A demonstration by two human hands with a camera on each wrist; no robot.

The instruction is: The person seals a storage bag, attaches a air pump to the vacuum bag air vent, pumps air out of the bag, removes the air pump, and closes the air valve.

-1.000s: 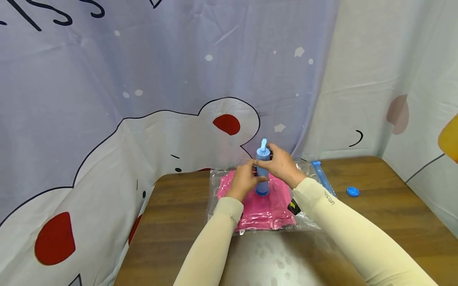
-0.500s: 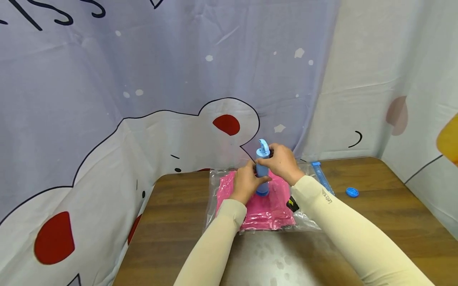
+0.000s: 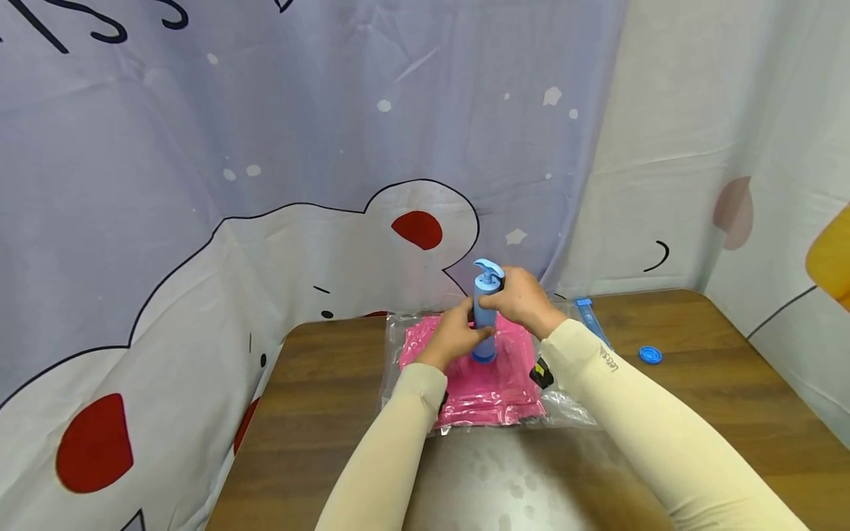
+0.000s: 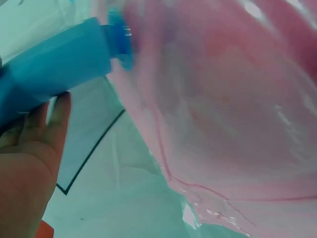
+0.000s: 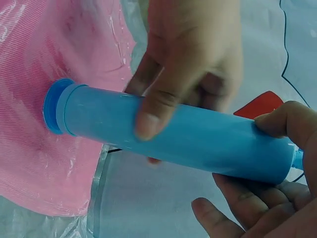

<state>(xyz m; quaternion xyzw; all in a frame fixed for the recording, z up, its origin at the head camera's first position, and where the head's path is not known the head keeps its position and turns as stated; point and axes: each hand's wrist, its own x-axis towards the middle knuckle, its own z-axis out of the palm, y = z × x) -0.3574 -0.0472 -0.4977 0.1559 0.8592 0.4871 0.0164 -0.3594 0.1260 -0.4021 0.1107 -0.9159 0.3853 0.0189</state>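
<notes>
A blue hand pump (image 3: 484, 318) stands upright on a clear storage bag (image 3: 491, 414) packed with pink fabric. Its round blue foot (image 5: 53, 106) meets the bag in the right wrist view. My left hand (image 3: 457, 333) grips the middle of the barrel, thumb on the near side, as the right wrist view also shows. Higher up, my right hand (image 3: 521, 299) holds the pump's top end just below the light blue curved handle (image 3: 489, 267). In the left wrist view the left fingers (image 4: 57, 121) lie along the barrel. Part of the barrel is hidden behind both hands.
On the wooden table (image 3: 332, 413), a round blue cap (image 3: 650, 355) lies right of the bag. A long blue strip (image 3: 593, 321) extends along the bag's right side, partly behind the right sleeve. A printed curtain (image 3: 299, 273) hangs behind the table.
The pump's handle has turned from nearly end-on to broadside, pointing left and right. Both hands stay on the barrel, the right one shifting slightly.
</notes>
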